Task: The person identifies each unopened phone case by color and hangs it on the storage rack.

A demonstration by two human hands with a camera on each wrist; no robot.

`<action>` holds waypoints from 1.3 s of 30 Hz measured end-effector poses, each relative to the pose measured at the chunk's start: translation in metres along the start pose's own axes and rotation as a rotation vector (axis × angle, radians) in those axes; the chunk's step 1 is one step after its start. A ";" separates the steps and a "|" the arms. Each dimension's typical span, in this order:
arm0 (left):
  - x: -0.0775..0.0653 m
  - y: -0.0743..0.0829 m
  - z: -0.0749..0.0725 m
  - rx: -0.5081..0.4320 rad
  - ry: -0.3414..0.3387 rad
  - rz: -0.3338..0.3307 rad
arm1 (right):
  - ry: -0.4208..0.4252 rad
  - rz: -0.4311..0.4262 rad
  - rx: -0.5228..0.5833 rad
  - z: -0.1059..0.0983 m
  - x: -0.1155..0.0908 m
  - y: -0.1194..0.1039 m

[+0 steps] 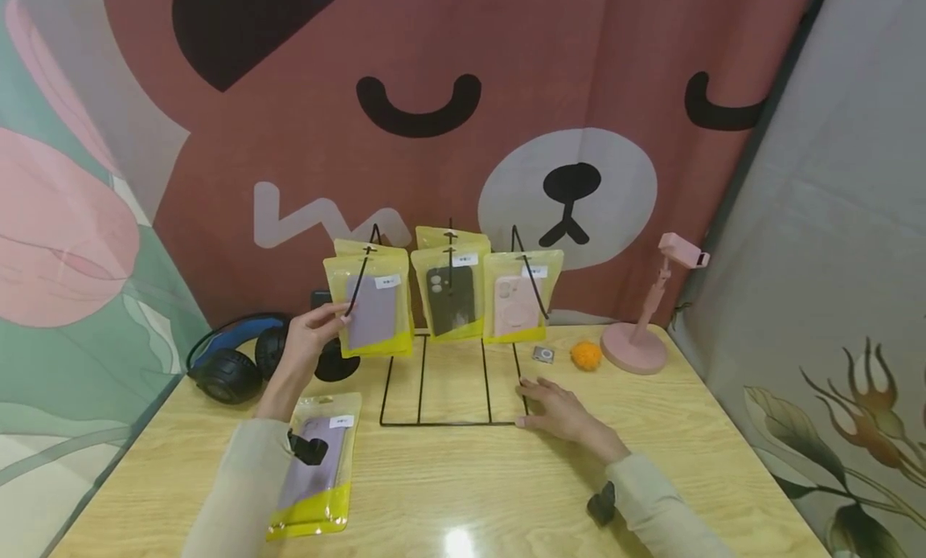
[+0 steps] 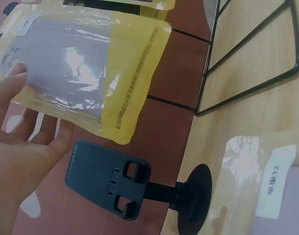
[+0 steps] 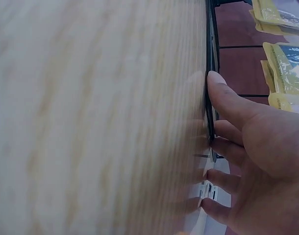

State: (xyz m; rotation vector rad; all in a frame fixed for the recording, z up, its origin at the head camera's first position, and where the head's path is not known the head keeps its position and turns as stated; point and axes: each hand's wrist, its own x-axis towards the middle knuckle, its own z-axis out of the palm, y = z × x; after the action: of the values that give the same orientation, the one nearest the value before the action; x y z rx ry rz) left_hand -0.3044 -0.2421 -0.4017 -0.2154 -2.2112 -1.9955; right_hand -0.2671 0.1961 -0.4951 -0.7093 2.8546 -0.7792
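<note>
A black wire display rack (image 1: 434,424) stands on the table with yellow-edged clear pouches of phone cases on its hooks. At the left hook my left hand (image 1: 313,337) holds the side of a pouch with a purple phone case (image 1: 372,310); its thumb (image 2: 11,84) lies on the front and the other fingers are behind. My right hand (image 1: 560,409) rests with spread fingers at the front right corner of the rack's base. Beside that pouch hang one with a black case (image 1: 452,301) and one with a pink case (image 1: 517,305). Another purple-case pouch (image 1: 318,465) lies flat under my left forearm.
Black headphones (image 1: 227,375) and a black phone stand (image 2: 108,178) are at the back left. A small silver square device (image 1: 543,354), an orange fuzzy ball (image 1: 586,355) and a pink phone stand (image 1: 635,347) stand at the back right. A bear-print curtain (image 1: 434,172) hangs behind.
</note>
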 end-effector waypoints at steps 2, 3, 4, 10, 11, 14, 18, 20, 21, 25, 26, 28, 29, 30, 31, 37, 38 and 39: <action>0.000 0.000 -0.001 0.027 -0.001 -0.032 | -0.001 -0.001 -0.008 0.001 0.000 0.001; 0.000 0.001 -0.002 0.042 -0.003 -0.044 | -0.001 0.001 -0.012 0.001 0.000 0.001; -0.001 0.001 -0.003 0.057 -0.005 -0.054 | -0.001 0.001 -0.013 0.001 0.000 0.001; -0.015 0.010 -0.008 0.073 -0.006 0.034 | 0.007 -0.012 -0.006 0.000 0.002 0.001; -0.019 0.013 -0.009 0.071 0.003 0.059 | 0.007 -0.013 -0.007 -0.001 0.002 0.001; -0.033 0.020 -0.013 0.080 0.036 0.105 | 0.007 -0.019 -0.019 -0.003 0.002 0.001; -0.050 0.016 -0.020 0.175 0.108 0.117 | 0.010 -0.022 -0.021 -0.006 0.003 -0.001; -0.059 0.008 -0.023 0.247 0.149 0.125 | 0.013 -0.022 -0.019 -0.006 0.003 -0.001; -0.064 0.005 -0.025 0.298 0.161 0.132 | 0.010 -0.018 -0.020 -0.006 0.002 -0.001; -0.088 -0.007 -0.032 0.501 0.161 0.143 | 0.002 -0.005 -0.026 -0.004 0.001 -0.001; -0.094 -0.009 -0.035 0.558 0.139 0.134 | 0.001 -0.003 -0.026 -0.003 0.000 -0.001; -0.105 -0.014 -0.040 0.662 0.088 0.106 | 0.002 -0.004 -0.023 -0.002 0.000 0.000; -0.111 -0.017 -0.042 0.699 0.055 0.072 | 0.004 -0.008 -0.022 -0.001 -0.001 0.000; -0.116 -0.020 -0.043 0.749 0.020 0.026 | 0.007 -0.012 -0.021 -0.001 -0.001 0.000; -0.121 -0.023 -0.044 0.801 -0.019 -0.024 | 0.010 -0.016 -0.022 -0.001 -0.001 0.000; -0.143 -0.041 -0.039 1.033 -0.179 -0.299 | 0.006 -0.005 -0.026 0.000 -0.001 -0.001; -0.145 -0.042 -0.037 1.051 -0.186 -0.320 | 0.005 -0.003 -0.025 0.000 -0.001 -0.002; -0.147 -0.044 -0.035 1.068 -0.191 -0.333 | 0.005 -0.004 -0.025 0.000 -0.001 -0.002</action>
State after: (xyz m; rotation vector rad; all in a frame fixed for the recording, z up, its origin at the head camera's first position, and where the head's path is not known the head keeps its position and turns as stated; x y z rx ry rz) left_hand -0.1691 -0.2815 -0.4718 0.1144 -3.2165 -0.6385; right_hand -0.2654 0.1950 -0.4944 -0.7167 2.8730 -0.7485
